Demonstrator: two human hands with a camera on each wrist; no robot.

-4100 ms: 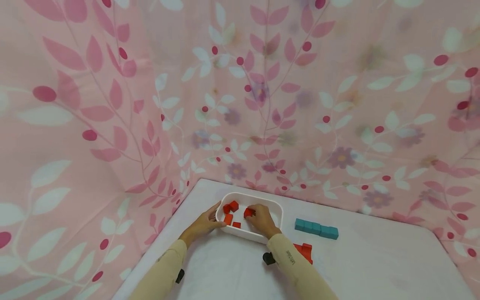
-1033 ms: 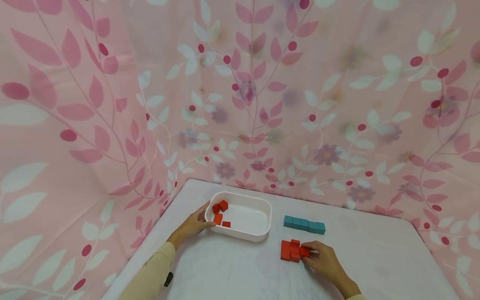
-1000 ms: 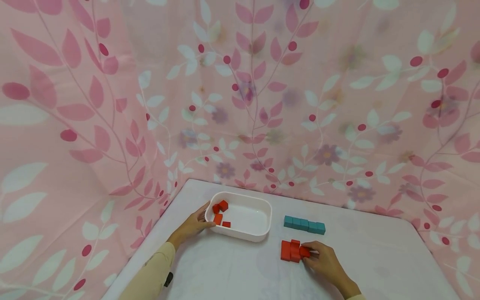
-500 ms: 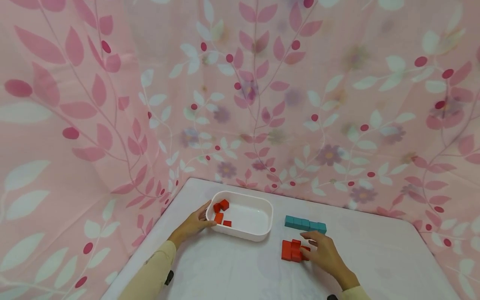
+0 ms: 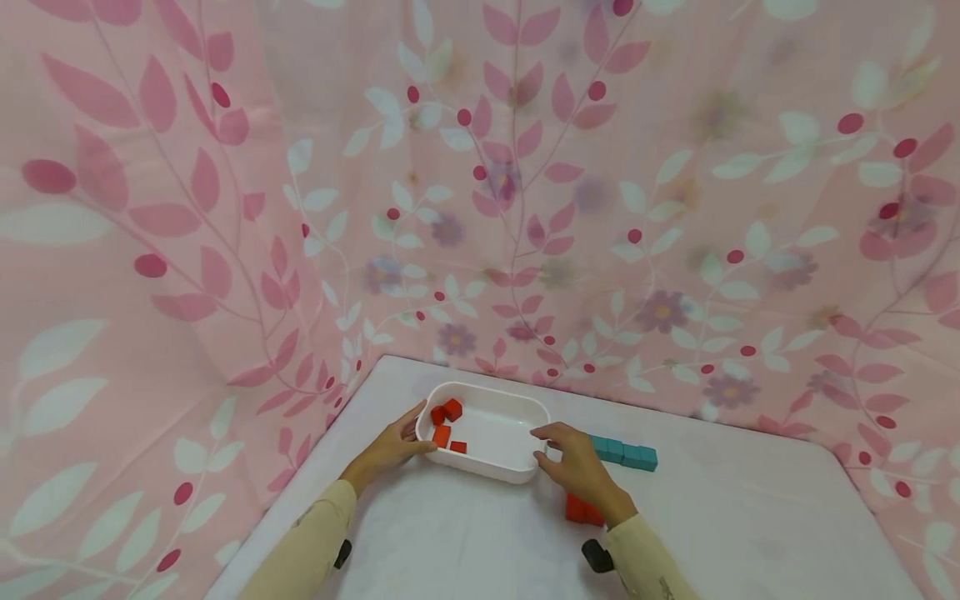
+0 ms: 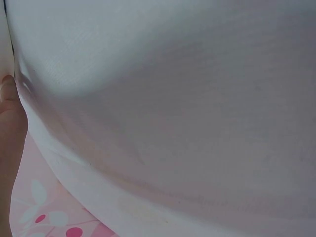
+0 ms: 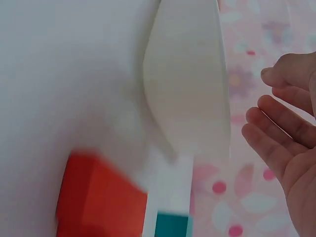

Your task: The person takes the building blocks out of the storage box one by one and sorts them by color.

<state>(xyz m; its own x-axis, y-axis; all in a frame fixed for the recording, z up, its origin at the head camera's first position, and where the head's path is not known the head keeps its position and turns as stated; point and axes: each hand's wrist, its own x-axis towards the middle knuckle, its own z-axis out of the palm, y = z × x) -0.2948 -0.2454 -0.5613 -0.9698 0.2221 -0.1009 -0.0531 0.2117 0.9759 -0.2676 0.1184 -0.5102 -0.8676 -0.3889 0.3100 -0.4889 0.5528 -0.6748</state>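
A white plastic tray (image 5: pixel 480 469) stands on the table in the head view, with several small red blocks (image 5: pixel 452 409) at its left end. My left hand (image 5: pixel 388 450) holds that end, thumb on the front rim and fingers along the outer wall; in the left wrist view only a strip of the hand (image 6: pixel 11 133) shows. My right hand (image 5: pixel 579 468) is at the tray's right end, fingers spread with nothing in them. In the right wrist view its fingers are loosely bent beside the tray wall (image 7: pixel 187 84). My right forearm and hand partly cover a red block group (image 5: pixel 582 510).
A row of teal blocks (image 5: pixel 632 457) lies right of the tray, its left end behind my right hand. White cloth (image 5: pixel 750 517) covers the table. A pink floral curtain (image 5: pixel 585 275) hangs behind and to the left.
My right hand took a red block from the tray to the red group, released it there, then moved left to the tray's right end. My left hand has stayed at the tray.
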